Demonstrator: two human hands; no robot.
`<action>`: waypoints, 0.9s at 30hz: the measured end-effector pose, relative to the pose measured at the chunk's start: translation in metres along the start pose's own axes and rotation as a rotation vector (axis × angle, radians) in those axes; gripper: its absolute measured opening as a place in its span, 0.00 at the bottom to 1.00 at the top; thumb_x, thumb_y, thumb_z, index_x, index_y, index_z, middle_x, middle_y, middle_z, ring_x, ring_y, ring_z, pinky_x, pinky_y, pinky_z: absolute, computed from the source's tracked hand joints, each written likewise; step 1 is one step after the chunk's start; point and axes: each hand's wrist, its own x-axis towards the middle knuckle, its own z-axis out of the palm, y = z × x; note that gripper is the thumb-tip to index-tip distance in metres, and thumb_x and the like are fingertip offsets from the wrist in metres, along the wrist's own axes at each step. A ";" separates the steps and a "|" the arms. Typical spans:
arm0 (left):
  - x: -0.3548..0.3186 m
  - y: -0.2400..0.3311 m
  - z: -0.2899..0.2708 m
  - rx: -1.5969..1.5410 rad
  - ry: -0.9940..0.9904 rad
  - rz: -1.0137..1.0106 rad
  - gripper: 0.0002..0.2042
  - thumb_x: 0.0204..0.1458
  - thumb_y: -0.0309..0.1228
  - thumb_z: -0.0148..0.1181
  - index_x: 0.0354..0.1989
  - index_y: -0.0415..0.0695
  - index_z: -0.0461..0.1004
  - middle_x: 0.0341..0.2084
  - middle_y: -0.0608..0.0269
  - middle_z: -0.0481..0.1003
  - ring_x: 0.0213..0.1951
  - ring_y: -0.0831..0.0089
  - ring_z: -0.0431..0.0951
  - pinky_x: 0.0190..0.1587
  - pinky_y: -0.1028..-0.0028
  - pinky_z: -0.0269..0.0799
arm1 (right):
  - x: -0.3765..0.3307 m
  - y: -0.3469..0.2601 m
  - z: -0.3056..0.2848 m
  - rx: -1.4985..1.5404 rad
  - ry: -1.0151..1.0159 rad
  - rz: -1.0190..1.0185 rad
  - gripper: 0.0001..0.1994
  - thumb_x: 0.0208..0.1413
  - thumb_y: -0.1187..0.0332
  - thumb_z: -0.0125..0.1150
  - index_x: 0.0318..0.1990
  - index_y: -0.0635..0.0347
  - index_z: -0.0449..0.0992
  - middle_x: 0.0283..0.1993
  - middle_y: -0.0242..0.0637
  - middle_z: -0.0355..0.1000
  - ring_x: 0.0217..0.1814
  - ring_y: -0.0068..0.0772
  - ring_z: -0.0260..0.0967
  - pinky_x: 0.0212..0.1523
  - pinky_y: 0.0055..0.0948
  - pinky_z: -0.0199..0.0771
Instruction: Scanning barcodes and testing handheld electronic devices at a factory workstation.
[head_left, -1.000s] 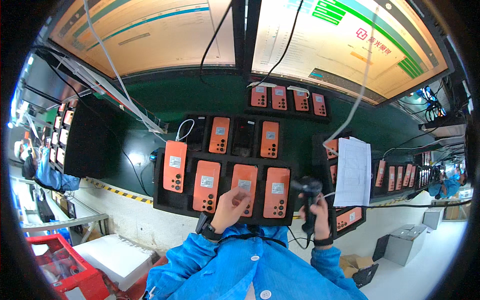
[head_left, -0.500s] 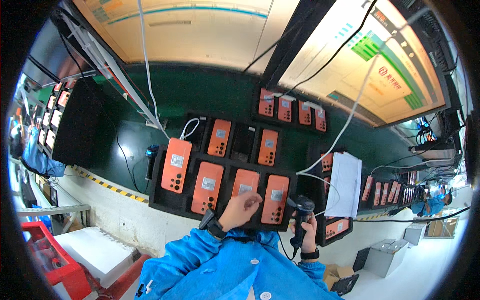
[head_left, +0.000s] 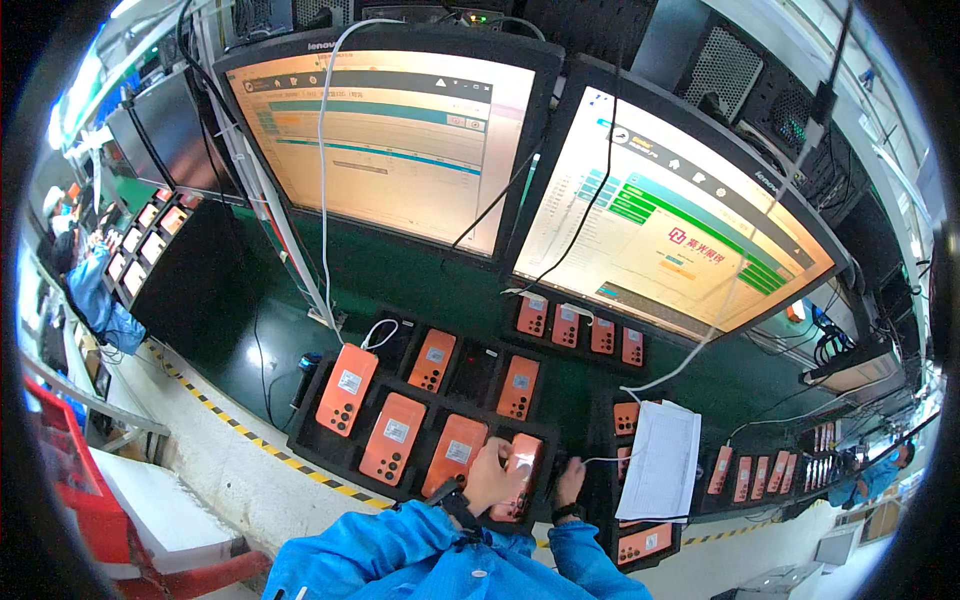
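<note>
My left hand (head_left: 489, 478) is closed on the side of an orange smartphone (head_left: 518, 470) at the near right corner of a black foam tray (head_left: 350, 462). The phone's back faces up, glare crosses it, and its camera lenses lie toward me. My right hand (head_left: 570, 484) is just right of the tray, closed around a dark barcode scanner (head_left: 556, 466) that barely stands out from the black foam. Left of my left hand, another orange phone (head_left: 458, 452) with a white label rests in its slot. More labelled orange phones fill other slots.
Two monitors (head_left: 380, 150) stand behind the tray. A smaller tray of orange phones (head_left: 565, 325) sits below the right one. Papers (head_left: 660, 455) cover part of a tray at right. White cables hang across the bench. Another person in blue (head_left: 95, 290) is at far left.
My left hand has moved right from above the neighbouring phone and taken hold of the corner phone. My right hand has moved left and lower in the view with the barcode scanner. The view has tilted up.
</note>
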 end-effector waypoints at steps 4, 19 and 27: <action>0.013 -0.006 -0.001 0.182 -0.159 -0.048 0.21 0.43 0.37 0.62 0.44 0.38 0.67 0.34 0.40 0.74 0.37 0.45 0.75 0.37 0.58 0.72 | -0.025 -0.105 -0.015 0.427 -0.219 -0.192 0.13 0.65 0.58 0.39 0.34 0.56 0.64 0.43 0.35 0.66 0.41 0.29 0.65 0.43 0.30 0.66; 0.022 -0.011 -0.005 -0.296 -0.313 -0.088 0.18 0.51 0.21 0.55 0.52 0.33 0.63 0.41 0.57 0.74 0.42 0.74 0.75 0.41 0.75 0.71 | 0.015 0.061 0.005 -0.126 -0.278 -0.175 0.25 0.45 0.62 0.66 0.44 0.67 0.62 0.49 0.49 0.61 0.46 0.45 0.63 0.50 0.38 0.62; 0.022 -0.035 -0.005 -0.368 -0.311 -0.207 0.15 0.57 0.31 0.50 0.49 0.35 0.66 0.34 0.55 0.75 0.37 0.73 0.74 0.37 0.74 0.69 | -0.066 -0.154 -0.075 0.503 -0.480 0.228 0.19 0.45 0.78 0.53 0.47 0.58 0.61 0.36 0.38 0.68 0.32 0.30 0.67 0.33 0.28 0.70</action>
